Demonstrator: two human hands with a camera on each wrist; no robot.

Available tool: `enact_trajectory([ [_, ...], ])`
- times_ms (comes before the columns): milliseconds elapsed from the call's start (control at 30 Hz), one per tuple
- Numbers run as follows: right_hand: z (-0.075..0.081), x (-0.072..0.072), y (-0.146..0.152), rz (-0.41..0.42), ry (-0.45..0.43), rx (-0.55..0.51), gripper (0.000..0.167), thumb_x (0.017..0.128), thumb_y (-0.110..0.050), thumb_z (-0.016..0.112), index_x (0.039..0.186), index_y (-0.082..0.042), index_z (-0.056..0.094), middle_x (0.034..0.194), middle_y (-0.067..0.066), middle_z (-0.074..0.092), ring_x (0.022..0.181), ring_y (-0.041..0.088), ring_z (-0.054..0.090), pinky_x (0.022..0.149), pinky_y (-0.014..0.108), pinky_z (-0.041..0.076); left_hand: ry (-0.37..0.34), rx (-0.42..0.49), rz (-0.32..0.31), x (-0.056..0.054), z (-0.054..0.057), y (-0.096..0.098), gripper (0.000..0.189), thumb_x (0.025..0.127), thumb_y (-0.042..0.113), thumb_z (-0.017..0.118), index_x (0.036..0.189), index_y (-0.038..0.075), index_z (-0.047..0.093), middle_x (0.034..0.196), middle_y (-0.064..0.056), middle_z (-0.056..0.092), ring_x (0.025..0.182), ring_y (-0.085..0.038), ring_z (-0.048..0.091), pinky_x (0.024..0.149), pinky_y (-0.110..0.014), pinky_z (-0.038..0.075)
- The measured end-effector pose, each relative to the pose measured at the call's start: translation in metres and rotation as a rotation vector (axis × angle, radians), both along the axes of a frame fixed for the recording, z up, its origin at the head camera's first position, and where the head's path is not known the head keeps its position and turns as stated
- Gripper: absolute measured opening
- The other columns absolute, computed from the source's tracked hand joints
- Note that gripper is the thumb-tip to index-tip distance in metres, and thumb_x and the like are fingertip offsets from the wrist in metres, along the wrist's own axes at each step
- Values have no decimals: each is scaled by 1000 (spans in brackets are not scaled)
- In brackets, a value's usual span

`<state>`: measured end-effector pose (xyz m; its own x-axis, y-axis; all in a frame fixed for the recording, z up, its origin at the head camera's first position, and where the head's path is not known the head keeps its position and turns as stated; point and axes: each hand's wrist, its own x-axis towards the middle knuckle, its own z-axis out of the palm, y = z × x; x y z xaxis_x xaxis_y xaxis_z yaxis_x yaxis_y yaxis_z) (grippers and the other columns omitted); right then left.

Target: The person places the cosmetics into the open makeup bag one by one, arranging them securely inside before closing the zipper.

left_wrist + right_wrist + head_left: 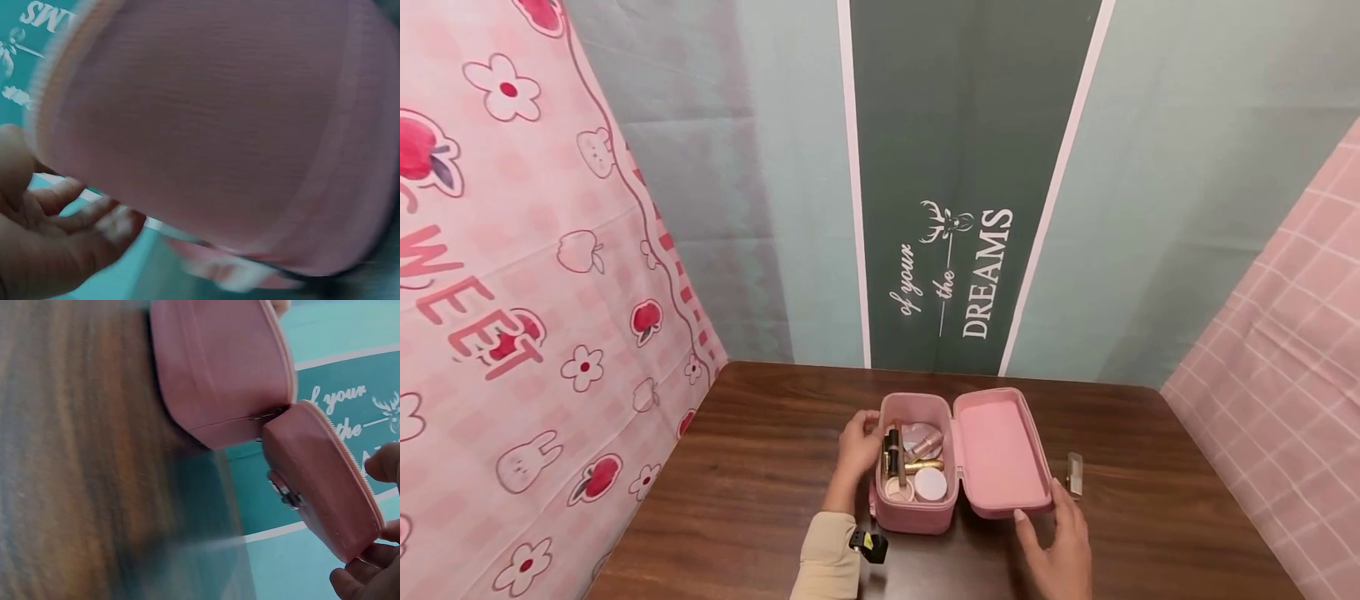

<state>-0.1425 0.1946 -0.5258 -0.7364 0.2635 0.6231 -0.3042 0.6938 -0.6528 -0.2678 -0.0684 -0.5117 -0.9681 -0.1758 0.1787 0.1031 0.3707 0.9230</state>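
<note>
A pink zip makeup case [917,518] stands on the table with its lid [1000,450] folded out to the right. Inside lie a round white-lidded jar [931,484], a gold tube [925,466], a dark tube [892,450] and other cosmetics. My left hand [859,446] grips the case at its left wall, near the rim; in the left wrist view the case's side [200,125] covers part of that hand. With thumb and fingers on either side, my right hand [1060,546] pinches the lid's near right corner. A metal clasp [286,490] shows on the lid's outside.
A small clear and gold bottle [1075,475] lies on the brown wooden table [737,517], just right of the lid. Printed cloths hang at the back and both sides, including the pink fruit cloth [550,275]. A small black device [869,546] sits at the left wrist.
</note>
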Motion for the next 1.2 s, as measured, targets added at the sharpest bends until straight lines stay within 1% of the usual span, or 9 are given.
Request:
enact_trajectory([
  [67,-2,-1,-3,-14,-1,-11,68,66,3,74,127,10,46,120,31,47,106,44,44,88,7,20,-18,95,-14,-1,-7,-3,20,83,2,60,102,-4,62,85,-14,64,78,-24,59,72,-37,46],
  [167,-2,-3,-6,-23,-8,-18,67,67,3,74,128,9,47,120,30,48,107,43,44,87,12,24,-13,183,-40,-1,-12,-8,22,84,1,58,104,-7,61,85,-16,64,77,-23,58,70,-35,47],
  [333,-6,-2,-7,-40,-11,-5,65,66,5,74,126,9,48,117,29,50,100,38,47,77,24,33,-29,168,-49,3,-16,-13,21,85,2,58,104,-6,61,88,-17,64,79,-22,58,71,-36,47],
  [533,-11,-6,-4,-58,-30,-7,62,68,4,73,125,6,50,114,25,52,95,30,49,73,23,34,-37,193,-32,6,-21,-14,21,82,1,59,102,-5,61,85,-13,64,78,-20,58,69,-34,47],
  [800,-8,-32,9,-33,-29,-61,53,72,3,67,123,8,52,113,24,56,85,23,52,71,9,36,-65,285,-5,17,-25,-14,30,80,4,62,108,-7,56,84,-13,61,71,-21,58,63,-36,49],
  [933,-7,-47,14,-32,-119,-149,50,76,-1,65,125,5,53,116,23,56,89,21,54,72,7,37,-55,324,61,26,-27,-10,33,78,2,61,109,-6,56,81,-11,61,66,-21,58,59,-36,50],
  [1033,-8,-57,18,-22,-188,-204,49,79,-3,63,126,2,53,120,22,56,90,10,54,72,8,39,-22,320,127,35,-26,-5,31,75,1,60,106,-6,56,80,-10,60,66,-18,57,57,-31,48],
  [1167,-11,-72,24,64,-204,-238,49,80,-1,61,128,3,52,122,23,55,91,-2,52,70,7,40,-7,287,211,48,-24,0,35,74,3,60,107,-5,53,78,-9,59,66,-16,54,57,-27,45],
  [1200,-12,-77,25,100,-209,-245,49,81,0,60,129,4,51,122,24,54,93,1,54,70,8,41,-9,281,231,51,-25,1,36,73,3,60,108,-5,52,77,-9,58,66,-16,53,59,-27,44],
])
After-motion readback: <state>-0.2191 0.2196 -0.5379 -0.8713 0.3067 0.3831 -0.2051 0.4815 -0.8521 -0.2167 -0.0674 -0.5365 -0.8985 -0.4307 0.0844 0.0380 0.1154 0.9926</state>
